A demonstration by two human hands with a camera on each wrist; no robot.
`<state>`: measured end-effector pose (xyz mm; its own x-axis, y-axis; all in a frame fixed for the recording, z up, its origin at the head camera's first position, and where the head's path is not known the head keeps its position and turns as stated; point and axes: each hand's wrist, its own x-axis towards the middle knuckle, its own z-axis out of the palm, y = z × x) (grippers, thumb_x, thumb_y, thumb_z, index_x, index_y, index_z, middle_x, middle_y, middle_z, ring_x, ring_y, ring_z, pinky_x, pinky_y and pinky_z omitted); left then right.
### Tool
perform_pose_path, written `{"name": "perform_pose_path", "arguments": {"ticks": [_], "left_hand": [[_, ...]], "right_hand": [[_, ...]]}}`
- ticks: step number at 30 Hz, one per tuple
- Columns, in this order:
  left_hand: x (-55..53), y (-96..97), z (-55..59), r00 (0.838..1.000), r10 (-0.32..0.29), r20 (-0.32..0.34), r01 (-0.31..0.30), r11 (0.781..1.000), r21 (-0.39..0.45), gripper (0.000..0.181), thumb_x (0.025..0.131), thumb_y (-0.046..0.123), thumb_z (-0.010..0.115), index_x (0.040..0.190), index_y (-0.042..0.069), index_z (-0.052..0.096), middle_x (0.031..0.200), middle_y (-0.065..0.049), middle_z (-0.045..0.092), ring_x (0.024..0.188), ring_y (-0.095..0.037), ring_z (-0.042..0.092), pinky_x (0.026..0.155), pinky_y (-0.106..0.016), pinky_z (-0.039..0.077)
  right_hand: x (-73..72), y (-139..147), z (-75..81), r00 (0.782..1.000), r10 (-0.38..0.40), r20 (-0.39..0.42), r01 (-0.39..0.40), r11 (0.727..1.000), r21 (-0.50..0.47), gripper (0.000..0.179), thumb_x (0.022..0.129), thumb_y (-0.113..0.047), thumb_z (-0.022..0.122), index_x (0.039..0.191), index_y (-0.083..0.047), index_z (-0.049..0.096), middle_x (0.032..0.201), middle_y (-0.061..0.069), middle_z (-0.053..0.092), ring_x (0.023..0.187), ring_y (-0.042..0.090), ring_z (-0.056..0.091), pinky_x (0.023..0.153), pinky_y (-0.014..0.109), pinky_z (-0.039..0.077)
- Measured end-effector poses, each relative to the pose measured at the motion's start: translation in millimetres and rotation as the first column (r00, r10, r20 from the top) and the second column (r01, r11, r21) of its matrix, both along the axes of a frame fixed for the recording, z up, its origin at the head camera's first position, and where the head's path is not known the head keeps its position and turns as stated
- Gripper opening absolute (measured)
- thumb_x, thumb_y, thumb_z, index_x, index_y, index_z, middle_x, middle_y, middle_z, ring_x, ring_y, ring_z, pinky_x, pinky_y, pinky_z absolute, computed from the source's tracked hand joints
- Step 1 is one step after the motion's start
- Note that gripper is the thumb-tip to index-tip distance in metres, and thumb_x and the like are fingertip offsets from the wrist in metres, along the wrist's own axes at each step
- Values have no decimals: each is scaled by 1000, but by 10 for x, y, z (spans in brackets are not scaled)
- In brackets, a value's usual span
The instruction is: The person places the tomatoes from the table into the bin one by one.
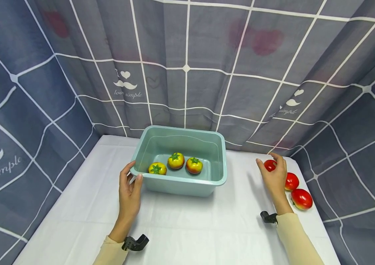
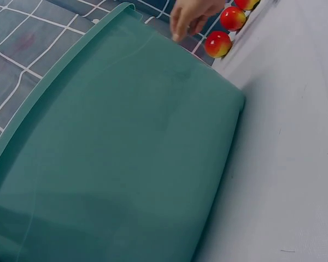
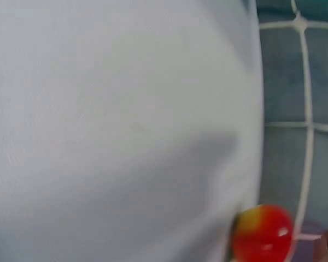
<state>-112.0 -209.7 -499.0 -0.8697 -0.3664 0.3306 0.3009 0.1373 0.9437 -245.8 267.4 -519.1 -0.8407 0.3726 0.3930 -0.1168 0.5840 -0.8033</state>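
A pale green plastic bin (image 1: 180,186) stands on the white table, its side filling much of the left wrist view. My left hand (image 1: 130,195) holds its near left corner, with thumb and fingers at the rim. Three yellow-and-red tomatoes (image 1: 194,165) with green tops lie inside. On the right, my right hand (image 1: 275,180) hovers over the farthest red tomato (image 1: 269,165), thumb and fingers spread. That tomato (image 3: 262,234) shows beside the fingertips in the right wrist view. Two more red tomatoes, a middle one (image 1: 292,182) and a nearer one (image 1: 302,199), sit by the right forearm.
A grey checked curtain (image 1: 187,88) hangs close behind the bin and along both sides of the white table (image 1: 187,228). The red tomatoes lie in a row near the table's right edge. A small black camera is strapped on each wrist.
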Motion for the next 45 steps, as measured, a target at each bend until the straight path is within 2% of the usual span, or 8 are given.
{"name": "perform_pose_path", "arguments": {"ticks": [3,6,10,14,17,33,38,45], "left_hand": [[8,0,9,1000,-3,3,3,1000,6,53,112,11,56,163,15,43,168,-1,37,150,-30,42,108,-10,45],[16,5,13,1000,-8,6,8,1000,8,53,112,11,56,163,15,43,169,-2,36,150,-31,42,108,-10,45],[19,7,4,1000,-8,11,8,1000,-4,53,112,11,56,164,16,42,169,-2,35,151,-31,41,109,-10,44],[15,4,7,1000,-8,10,8,1000,-9,53,113,11,55,164,17,42,170,-2,35,152,-31,40,109,-10,44],[10,6,14,1000,-7,4,7,1000,-8,53,112,11,56,163,16,42,169,-1,35,151,-31,41,108,-9,45],[10,16,16,1000,-12,-1,12,1000,-11,53,112,11,56,163,15,42,169,-2,36,150,-31,41,108,-9,45],[12,14,16,1000,-12,-1,12,1000,-15,53,112,11,56,163,16,42,169,-2,36,150,-31,41,107,-9,45],[11,5,18,1000,-10,0,10,1000,-19,53,113,11,56,163,16,42,169,-1,35,150,-32,41,108,-9,45]], "right_hand": [[-65,79,-123,997,-67,33,69,996,-57,63,96,-25,79,149,-3,52,152,23,54,147,39,47,126,58,35],[-113,119,-229,992,-103,71,107,992,-64,61,98,-19,73,151,-1,49,155,26,50,149,43,44,128,59,32],[-140,130,-345,984,-109,142,116,993,-39,59,98,-12,69,151,0,47,155,31,46,149,48,42,127,61,32],[-145,117,-406,972,-100,212,111,993,-37,62,97,-11,68,154,-2,44,156,32,42,149,50,40,127,64,31],[-151,119,-420,969,-95,227,106,994,-40,64,98,-12,68,155,-3,43,157,31,41,149,50,39,128,64,31],[-122,118,-389,969,-90,231,105,993,-52,65,98,-14,69,156,-4,42,158,30,40,150,49,39,129,64,31],[-100,81,-315,979,-72,190,83,995,-51,65,98,-15,70,157,-6,43,158,28,42,150,47,39,128,64,32],[-52,-17,-121,993,-47,109,51,998,-39,63,97,-14,72,154,-6,46,155,26,45,149,44,42,126,64,34]]}}
